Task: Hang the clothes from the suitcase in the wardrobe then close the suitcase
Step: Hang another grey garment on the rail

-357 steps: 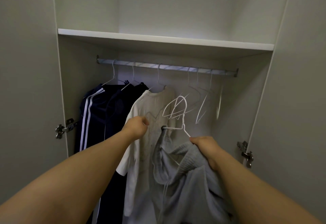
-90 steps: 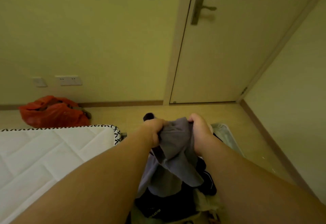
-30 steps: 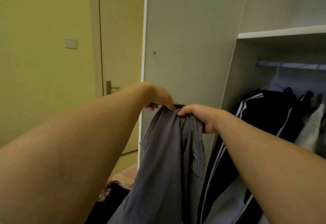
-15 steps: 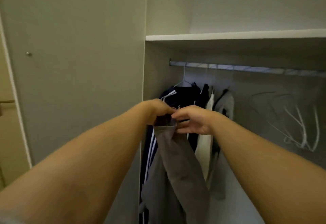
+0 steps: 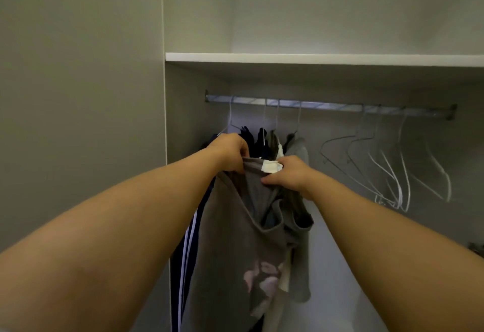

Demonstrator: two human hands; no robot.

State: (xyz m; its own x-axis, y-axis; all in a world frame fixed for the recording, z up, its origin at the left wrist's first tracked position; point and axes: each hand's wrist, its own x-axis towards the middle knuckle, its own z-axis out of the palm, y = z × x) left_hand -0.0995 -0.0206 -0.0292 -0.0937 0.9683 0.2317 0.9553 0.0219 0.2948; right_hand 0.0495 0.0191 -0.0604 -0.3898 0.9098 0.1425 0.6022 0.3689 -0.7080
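Arms stretch forward and up, both of ours, into the wardrobe (image 5: 183, 111). Our left hand (image 5: 231, 155) grips the top edge of one grey shirt (image 5: 230, 227), fingers curled over the cloth. Our right hand (image 5: 289, 174) pinches the same edge just beside its white label (image 5: 272, 167). The shirt hangs from our two hands in front of the hung clothes (image 5: 298, 148). On the rail (image 5: 327, 106) we count four hooks carrying garments at the left. Bare hangers (image 5: 398, 195) cluster at the right, too blurred to count.
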